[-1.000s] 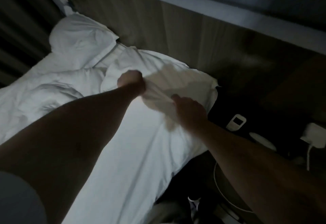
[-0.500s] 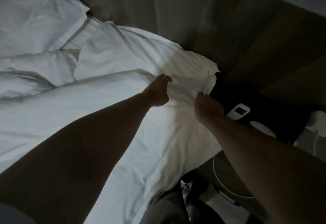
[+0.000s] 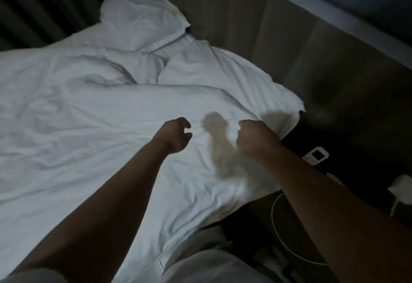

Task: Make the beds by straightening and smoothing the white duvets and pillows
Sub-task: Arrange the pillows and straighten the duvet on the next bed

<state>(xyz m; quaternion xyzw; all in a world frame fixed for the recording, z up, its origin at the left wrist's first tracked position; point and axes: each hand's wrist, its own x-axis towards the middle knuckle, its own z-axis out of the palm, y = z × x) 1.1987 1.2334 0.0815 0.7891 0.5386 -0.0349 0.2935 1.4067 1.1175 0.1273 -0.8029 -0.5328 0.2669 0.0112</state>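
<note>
Pulled back off the pillow, left hand hangs loosely curled, empty; grip of right hand unclear.

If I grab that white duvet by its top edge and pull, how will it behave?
The duvet is probably floppy: it lies in soft creases and folds. It likely feels light yet bulky, given its puffy rolled top edge. It hangs off the near side, so it may slide that way.
</note>
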